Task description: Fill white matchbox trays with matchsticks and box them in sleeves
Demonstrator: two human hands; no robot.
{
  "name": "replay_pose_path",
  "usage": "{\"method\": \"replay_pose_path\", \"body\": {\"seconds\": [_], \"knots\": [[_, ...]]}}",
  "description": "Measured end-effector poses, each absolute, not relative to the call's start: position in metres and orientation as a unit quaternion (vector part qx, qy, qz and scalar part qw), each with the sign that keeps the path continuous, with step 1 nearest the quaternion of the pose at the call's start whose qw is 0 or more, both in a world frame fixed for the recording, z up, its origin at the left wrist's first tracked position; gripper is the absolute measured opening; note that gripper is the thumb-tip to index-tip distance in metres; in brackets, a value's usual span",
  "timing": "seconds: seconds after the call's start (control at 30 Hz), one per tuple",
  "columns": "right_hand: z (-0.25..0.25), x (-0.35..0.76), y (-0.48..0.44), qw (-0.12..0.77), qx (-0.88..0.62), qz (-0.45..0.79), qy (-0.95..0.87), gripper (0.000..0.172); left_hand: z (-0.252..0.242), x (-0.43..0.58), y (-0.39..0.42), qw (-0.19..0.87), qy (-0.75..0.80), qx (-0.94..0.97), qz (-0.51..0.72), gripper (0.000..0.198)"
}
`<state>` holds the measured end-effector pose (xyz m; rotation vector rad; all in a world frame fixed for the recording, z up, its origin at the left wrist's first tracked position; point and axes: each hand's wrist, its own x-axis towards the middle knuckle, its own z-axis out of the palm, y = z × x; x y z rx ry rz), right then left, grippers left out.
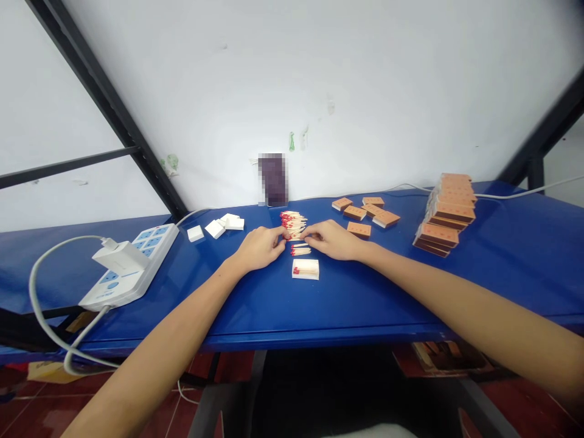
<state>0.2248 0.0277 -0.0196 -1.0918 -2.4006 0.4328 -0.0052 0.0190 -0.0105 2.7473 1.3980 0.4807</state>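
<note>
A pile of red-tipped matchsticks [295, 220] lies on the blue table, close to the wall. My left hand [261, 248] is at the red heads along the pile's near edge, thumb and forefinger drawn together on matchsticks there. From the other side, my right hand [335, 239] has its curled fingertips at the plain ends of the same matchsticks. Just below my fingers a small row of matchsticks [301, 250] lies side by side, heads to the left. Nearer me sits an open white matchbox tray [312, 264] with a few matchsticks inside.
Several white trays [215, 229] lie at left, beyond a power strip [159, 243] with a plugged-in charger [122, 260] and looping cable. Several orange matchboxes [359, 229] are scattered at right, near stacked matchboxes [449, 210]. A blurred dark object [274, 179] leans against the wall.
</note>
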Motion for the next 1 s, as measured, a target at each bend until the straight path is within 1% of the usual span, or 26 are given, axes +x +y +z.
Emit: {"method": "replay_pose_path", "body": {"seconds": [0.67, 1.0], "knots": [[-0.0223, 0.2263, 0.0310, 0.250, -0.394, 0.184, -0.865, 0.019, -0.0101, -0.0044, 0.0176, 0.064, 0.421, 0.889, 0.165, 0.019], [-0.0211, 0.2257, 0.0297, 0.243, -0.401, 0.180, -0.865, 0.021, -0.0112, -0.0055, 0.0188, 0.049, 0.437, 0.882, 0.169, 0.019]]}}
